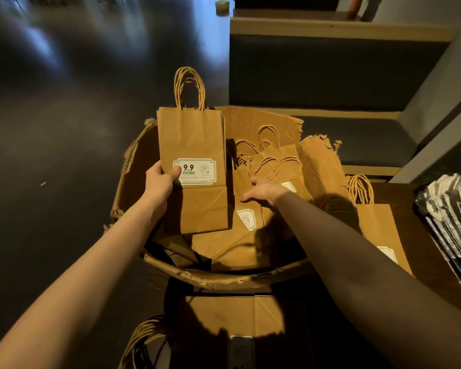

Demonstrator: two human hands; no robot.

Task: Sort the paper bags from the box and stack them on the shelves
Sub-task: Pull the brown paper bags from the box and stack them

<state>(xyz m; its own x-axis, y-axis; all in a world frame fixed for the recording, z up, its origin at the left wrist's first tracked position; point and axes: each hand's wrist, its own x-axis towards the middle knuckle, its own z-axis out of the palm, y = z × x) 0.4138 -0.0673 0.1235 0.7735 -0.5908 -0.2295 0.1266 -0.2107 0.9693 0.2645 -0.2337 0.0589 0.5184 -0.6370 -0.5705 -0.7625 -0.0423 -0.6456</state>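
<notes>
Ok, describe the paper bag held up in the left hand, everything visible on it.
The paper bag is brown kraft paper, folded flat, with creases across its lower part. Twisted paper handles loop up from its top edge. A white label with a green border reading "9.9" sits low on its face. It is held upright above the torn cardboard box. The left hand grips its left edge, thumb on the label. More edges behind suggest several bags together.

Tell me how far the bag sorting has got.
Done: one stack of bags lies on the surface to the right of the box. In hand: the left hand holds up a bundle of bags, while the right hand reaches for a loose bag inside. Left: many bags remain in the box.
</notes>
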